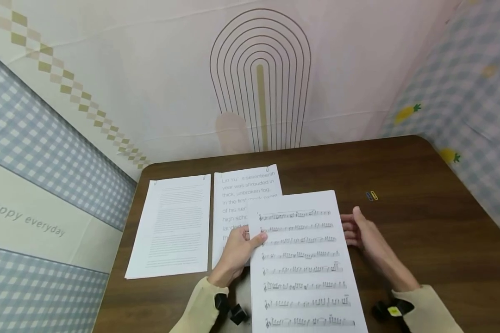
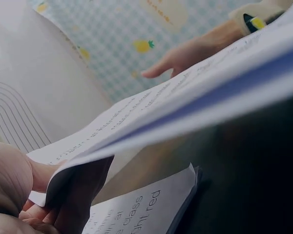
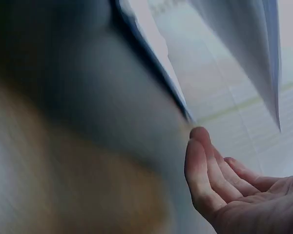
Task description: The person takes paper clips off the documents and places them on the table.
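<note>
I am holding the music sheets (image 1: 302, 268) by their left edge with my left hand (image 1: 238, 252), the thumb lying on the printed face and the fingers underneath. The paper is hanging above the table (image 1: 425, 217), and in the head view it is covering a part of the large-print stack (image 1: 250, 185). My right hand (image 1: 368, 236) is waiting just beside the right edge, the fingers loosely extended and the thumb raised; it is not gripping anything, and whether a fingertip is touching the paper I cannot tell.

To do this well, I think I should be pinching only lightly, because in the left wrist view the sheet is already bending near my thumb. With a flat right palm I could be supporting the other edge, so that the layers, which seem to be more than one, are not sliding apart. Pressing with the fingertips would probably crease them.

The yellow clip (image 1: 374, 195) and the dark clip (image 1: 368, 196) are lying beyond my right hand, so my sleeve should be passing carefully there. The small-print stack (image 1: 179, 226) is lying farther left.
</note>
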The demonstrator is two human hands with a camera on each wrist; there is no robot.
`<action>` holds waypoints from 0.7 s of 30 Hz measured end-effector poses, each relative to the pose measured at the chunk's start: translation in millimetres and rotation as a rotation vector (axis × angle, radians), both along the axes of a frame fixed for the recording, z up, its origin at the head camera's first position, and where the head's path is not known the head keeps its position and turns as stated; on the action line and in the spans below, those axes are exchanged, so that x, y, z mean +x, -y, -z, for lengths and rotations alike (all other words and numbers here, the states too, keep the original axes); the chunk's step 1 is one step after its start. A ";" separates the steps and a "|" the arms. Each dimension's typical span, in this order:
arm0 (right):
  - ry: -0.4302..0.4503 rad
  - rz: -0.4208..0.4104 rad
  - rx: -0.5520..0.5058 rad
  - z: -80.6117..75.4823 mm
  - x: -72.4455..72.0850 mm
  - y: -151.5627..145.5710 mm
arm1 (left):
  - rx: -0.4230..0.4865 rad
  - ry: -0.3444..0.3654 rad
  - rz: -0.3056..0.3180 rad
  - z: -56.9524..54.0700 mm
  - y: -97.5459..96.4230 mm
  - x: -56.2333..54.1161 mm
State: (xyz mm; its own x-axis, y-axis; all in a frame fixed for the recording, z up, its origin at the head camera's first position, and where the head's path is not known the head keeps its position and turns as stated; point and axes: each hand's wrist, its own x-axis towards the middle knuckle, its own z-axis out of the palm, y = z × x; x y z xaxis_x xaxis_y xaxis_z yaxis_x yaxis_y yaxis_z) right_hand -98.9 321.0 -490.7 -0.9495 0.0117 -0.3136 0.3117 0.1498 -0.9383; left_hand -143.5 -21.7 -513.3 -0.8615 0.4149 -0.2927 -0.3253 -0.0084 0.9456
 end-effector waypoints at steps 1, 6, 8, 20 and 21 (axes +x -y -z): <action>0.027 -0.015 -0.024 -0.4 4.0 4.0 | -0.002 -0.002 -0.002 -0.3 -0.9 -0.8; 0.089 -0.022 -0.119 -3.1 20.3 15.7 | -0.016 -0.001 -0.029 1.3 -3.4 -6.1; 0.096 -0.002 -0.121 -5.1 26.3 18.0 | -0.017 0.001 -0.039 1.7 -4.4 -8.3; 0.120 -0.018 0.071 0.1 46.7 18.8 | -0.028 -0.009 -0.083 -0.9 -8.1 -22.9; 0.117 -0.015 0.083 0.1 47.4 18.5 | -0.034 -0.013 -0.086 -1.5 -8.7 -24.3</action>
State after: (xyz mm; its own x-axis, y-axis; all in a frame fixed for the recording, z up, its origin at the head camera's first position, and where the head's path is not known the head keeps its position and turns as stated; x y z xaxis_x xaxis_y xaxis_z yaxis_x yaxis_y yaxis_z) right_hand -51.5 302.5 -490.9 -0.9067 0.0286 -0.4207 0.4155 0.2305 -0.8799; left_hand -167.8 -13.0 -511.8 -0.8975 0.3290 -0.2939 -0.3124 -0.0036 0.9500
